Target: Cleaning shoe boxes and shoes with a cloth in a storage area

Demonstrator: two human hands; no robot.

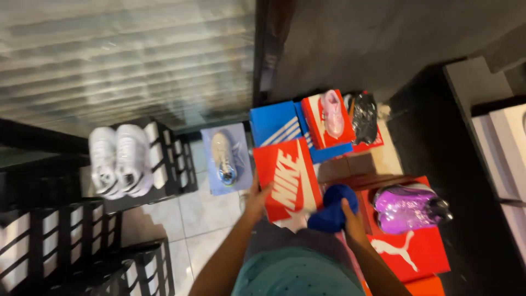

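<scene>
The head view looks straight down on a tiled floor [203,214] crowded with footwear boxes. The left hand [256,198] grips the near left edge of a red cardboard shoe box with a white emblem on its lid [287,178], its fingers [263,192] clamped round the rim, thumb on the lid. The right hand [350,219] is closed on a dark blue crumpled cloth [332,207], which lies just right of the left fingers and touches the red box's near right corner. Beyond the left fingers lies a blue box with white stripes [274,123], with a red box carrying a pink shoe [331,114] next to it and a black wrapped shoe [364,116] beside that. To the right of the right fingers sits a glossy purple shoe [408,207] on a red box with a white leaping-animal mark [408,249]. Left of the left fingers a beige shoe rests on a pale lavender box [224,158], and farther left a pair of white sneakers [119,160] stands on a black slatted rack [164,164]. In my judgement the box is handled best if the left grip stays firm on the rim so the lid does not slide, while the cloth is kept bunched and moved flat over the lid, clear of the neighbouring shoes.
</scene>
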